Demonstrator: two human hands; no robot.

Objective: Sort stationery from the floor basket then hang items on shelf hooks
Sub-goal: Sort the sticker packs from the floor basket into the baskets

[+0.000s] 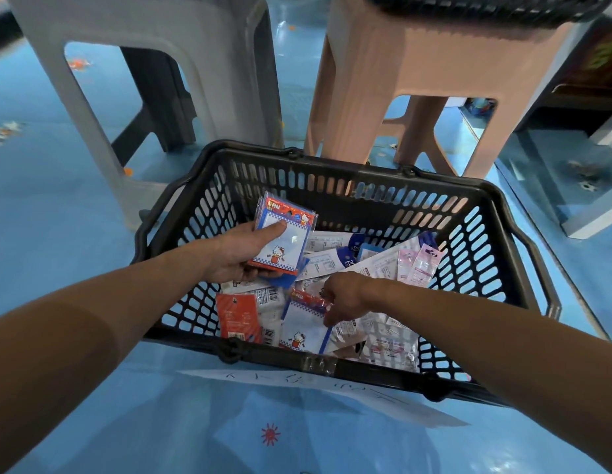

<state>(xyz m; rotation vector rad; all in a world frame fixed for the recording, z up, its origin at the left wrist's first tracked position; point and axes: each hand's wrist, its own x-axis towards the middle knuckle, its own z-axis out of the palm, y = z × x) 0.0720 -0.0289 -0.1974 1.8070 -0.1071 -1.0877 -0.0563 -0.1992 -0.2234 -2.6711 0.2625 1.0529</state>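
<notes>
While the black basket [503,213] sits on the blue floor [58,217], both arms reach into it from the near side. Far to the left, behind the basket, stands a grey stool [181,63].

The left hand [236,254] is held up over the left part of the basket. Its fingers are under a small stack of notepad packs [284,241] and its thumb is pressed on top, so the hand is clamped on the stack. The top pack is blue and white with a red edge and a little white cat on it.

Down below, inside the basket near the front wall, lies a red pack [238,316]. Just beside it, to the right, lies another cat notepad pack [303,326]. Many more flat packs are piled under and around them.

The right hand [345,299] is low in the middle of the basket. Its fingers are bent down and pinch the red top of that cat notepad pack.

Further right, a pink packet [424,265] leans on the pile near the back. Behind the basket on that side stands a pink stool [434,63] with a second dark basket [485,8] on top of it.

A white sheet of paper [332,388] with writing lies on the floor, partly under the front of the black basket.
</notes>
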